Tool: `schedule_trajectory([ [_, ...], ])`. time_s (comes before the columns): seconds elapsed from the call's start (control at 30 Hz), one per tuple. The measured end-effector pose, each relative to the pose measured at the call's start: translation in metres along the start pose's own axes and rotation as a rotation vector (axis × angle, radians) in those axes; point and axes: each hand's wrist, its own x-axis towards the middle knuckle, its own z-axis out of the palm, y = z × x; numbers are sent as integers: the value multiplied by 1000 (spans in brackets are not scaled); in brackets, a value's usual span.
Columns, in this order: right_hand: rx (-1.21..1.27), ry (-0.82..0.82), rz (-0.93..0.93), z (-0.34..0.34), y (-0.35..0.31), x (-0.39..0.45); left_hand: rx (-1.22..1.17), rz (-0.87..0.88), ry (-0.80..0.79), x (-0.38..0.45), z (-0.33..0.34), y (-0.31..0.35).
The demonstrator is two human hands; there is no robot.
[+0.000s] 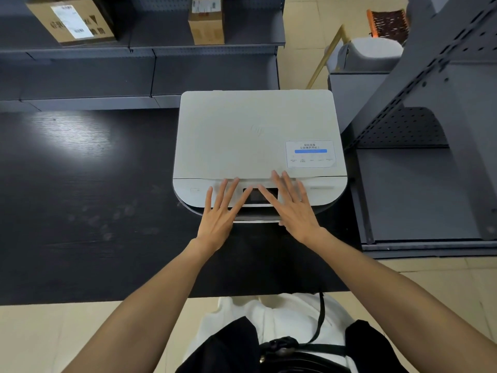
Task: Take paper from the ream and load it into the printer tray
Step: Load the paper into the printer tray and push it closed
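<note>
A white printer (255,135) with a closed lid sits on the dark table (80,197), right of centre. Its small dark screen (256,196) shows between my two hands on the front panel. My left hand (223,214) lies flat, fingers spread, over the panel's left part. My right hand (291,208) lies flat, fingers spread, over the right part. Neither hand holds anything. Below my hands a thin white strip (255,220) sticks out at the printer's front bottom; I cannot tell whether it is tray or paper. No ream of paper is in view.
Grey metal shelving stands behind the table with two cardboard boxes (72,20) (206,20) on it. Another grey shelf unit (430,157) stands close to the printer's right side. A grey bin (371,55) and a brush (387,22) are at the back right.
</note>
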Motion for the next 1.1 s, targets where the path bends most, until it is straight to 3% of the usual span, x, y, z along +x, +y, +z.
schedule_trajectory([
  [0.83,-26,77,-18,9,6,13,29,12,-18,18,11,-13],
  [1.1,-46,10,7,5,3,13,24,2,-25,17,10,-13],
])
